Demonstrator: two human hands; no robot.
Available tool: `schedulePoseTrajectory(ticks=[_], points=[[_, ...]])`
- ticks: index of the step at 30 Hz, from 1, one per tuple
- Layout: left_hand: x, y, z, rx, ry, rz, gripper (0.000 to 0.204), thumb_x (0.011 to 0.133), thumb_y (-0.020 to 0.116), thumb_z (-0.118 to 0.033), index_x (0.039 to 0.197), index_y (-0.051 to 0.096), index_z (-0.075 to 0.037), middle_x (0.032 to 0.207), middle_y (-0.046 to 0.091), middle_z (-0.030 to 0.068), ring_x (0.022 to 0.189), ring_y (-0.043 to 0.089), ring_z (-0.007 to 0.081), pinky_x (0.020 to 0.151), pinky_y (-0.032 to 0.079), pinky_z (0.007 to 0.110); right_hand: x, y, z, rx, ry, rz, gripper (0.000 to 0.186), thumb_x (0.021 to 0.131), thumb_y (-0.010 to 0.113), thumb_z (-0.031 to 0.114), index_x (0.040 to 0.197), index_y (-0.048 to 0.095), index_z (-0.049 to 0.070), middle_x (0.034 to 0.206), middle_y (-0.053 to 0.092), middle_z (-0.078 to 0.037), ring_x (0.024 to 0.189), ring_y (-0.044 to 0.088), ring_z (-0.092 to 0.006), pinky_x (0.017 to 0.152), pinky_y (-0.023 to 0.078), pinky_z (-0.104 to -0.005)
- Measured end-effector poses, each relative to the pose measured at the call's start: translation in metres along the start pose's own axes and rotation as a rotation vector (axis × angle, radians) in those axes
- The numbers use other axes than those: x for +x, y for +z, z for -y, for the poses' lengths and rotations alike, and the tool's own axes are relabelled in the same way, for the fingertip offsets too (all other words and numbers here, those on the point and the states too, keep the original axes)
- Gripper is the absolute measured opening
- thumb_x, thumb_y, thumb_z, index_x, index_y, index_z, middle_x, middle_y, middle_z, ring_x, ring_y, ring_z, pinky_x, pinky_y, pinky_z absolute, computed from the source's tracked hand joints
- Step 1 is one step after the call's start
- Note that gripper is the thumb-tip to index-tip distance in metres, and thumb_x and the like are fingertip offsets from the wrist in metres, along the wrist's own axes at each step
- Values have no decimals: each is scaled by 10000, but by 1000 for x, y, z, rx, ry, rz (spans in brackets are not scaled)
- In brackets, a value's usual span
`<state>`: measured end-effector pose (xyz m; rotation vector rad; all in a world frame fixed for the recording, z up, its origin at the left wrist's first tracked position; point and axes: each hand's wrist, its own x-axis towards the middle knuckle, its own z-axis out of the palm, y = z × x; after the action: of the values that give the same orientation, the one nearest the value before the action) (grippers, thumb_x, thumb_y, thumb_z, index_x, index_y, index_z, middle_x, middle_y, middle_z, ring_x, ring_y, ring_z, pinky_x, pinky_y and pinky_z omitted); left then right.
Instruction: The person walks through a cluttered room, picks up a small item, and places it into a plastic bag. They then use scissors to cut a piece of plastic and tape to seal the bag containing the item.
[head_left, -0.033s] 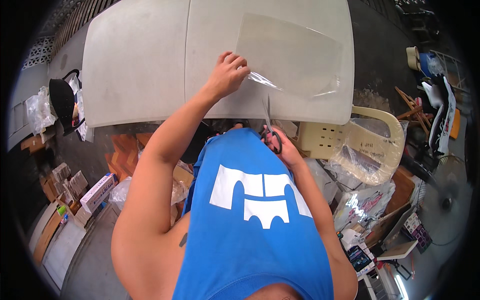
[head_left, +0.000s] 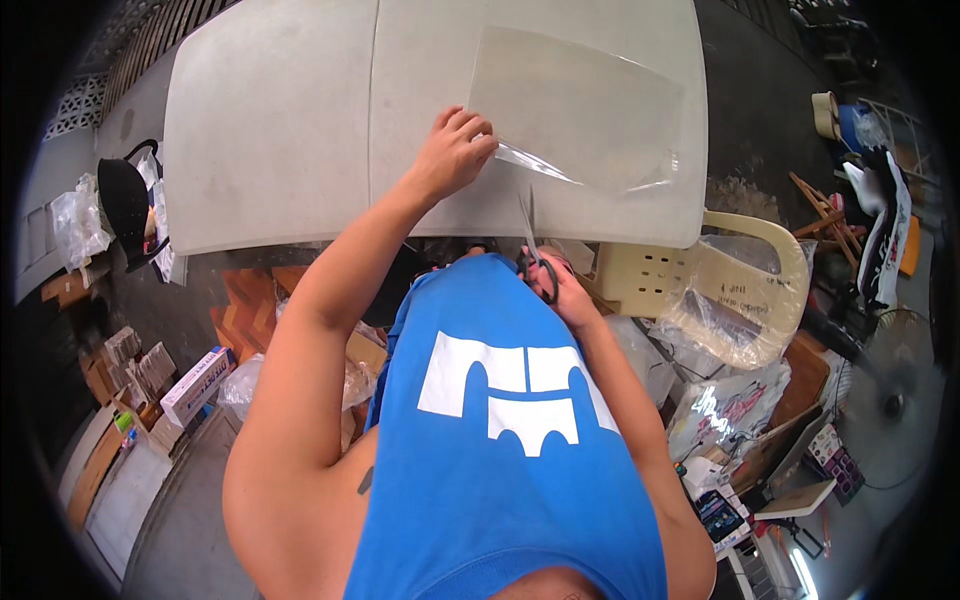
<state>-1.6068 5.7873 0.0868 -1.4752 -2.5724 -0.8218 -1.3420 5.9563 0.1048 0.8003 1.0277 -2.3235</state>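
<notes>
A clear plastic sheet (head_left: 580,100) lies on the white folding table (head_left: 265,120). At the sheet's lower left corner my left hand (head_left: 455,152) has curled fingers gripping the edge, which is slightly lifted and glinting. My right hand (head_left: 555,290), by the table's near edge, is closed around the dark handles of a pair of scissors (head_left: 530,230). The scissor blades point toward the table, a little below the sheet and apart from it. The blue shirt on my body partly hides the right hand.
A cream plastic chair (head_left: 630,280) stands under the table's right side, and a black chair (head_left: 120,210) at the left. Around the table are cardboard scraps (head_left: 135,365), a long box (head_left: 195,385), plastic bags (head_left: 80,225) and a fan (head_left: 895,400) at the far right.
The scissors have shifted very slightly left, with my right hand. My left hand and the sheet look almost the same.
</notes>
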Motion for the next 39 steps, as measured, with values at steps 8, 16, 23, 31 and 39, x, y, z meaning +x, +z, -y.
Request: schedulePoseTrajectory(ticks=[8, 16, 23, 31, 39], points=[[-30, 32, -33, -134, -92, -200, 128, 764, 683, -35, 885, 652, -66, 965, 650, 55, 1063, 615, 252, 1030, 455, 456, 52, 53, 7, -118, -102, -193, 517, 975, 598, 214, 1415, 383, 47, 938, 603, -81, 731, 621, -139, 575, 521, -263], [-32, 44, -56, -184, -201, -264, 161, 757, 664, 40, 887, 631, -49, 977, 655, 62, 1111, 607, 271, 1074, 410, 506, 50, 43, 7, -210, -99, -149, 559, 974, 601, 369, 1404, 390, 81, 911, 572, -54, 730, 594, -117, 596, 489, -249], [-31, 40, -54, -255, -212, -269, 148, 772, 663, 39, 888, 613, -38, 996, 656, 71, 1119, 601, 277, 1070, 416, 495, 50, 36, 11, -241, -106, -161, 512, 984, 597, 276, 1404, 389, 70, 881, 564, -53, 692, 582, -113, 533, 458, -231], [-33, 40, -51, -266, -191, -266, 146, 780, 650, 43, 894, 596, -31, 1029, 662, 75, 1124, 599, 294, 1062, 421, 498, 57, 42, 20, -261, -90, -196, 432, 997, 537, 152, 1388, 394, 38, 849, 565, -44, 634, 570, -102, 467, 432, -224], [-35, 42, -47, -286, -189, -284, 137, 782, 648, 33, 898, 606, -28, 1054, 667, 80, 1129, 593, 308, 1062, 424, 495, 68, 40, 25, -261, -120, -221, 379, 1015, 491, 120, 1375, 405, 36, 841, 558, -45, 607, 550, -97, 443, 414, -228]])
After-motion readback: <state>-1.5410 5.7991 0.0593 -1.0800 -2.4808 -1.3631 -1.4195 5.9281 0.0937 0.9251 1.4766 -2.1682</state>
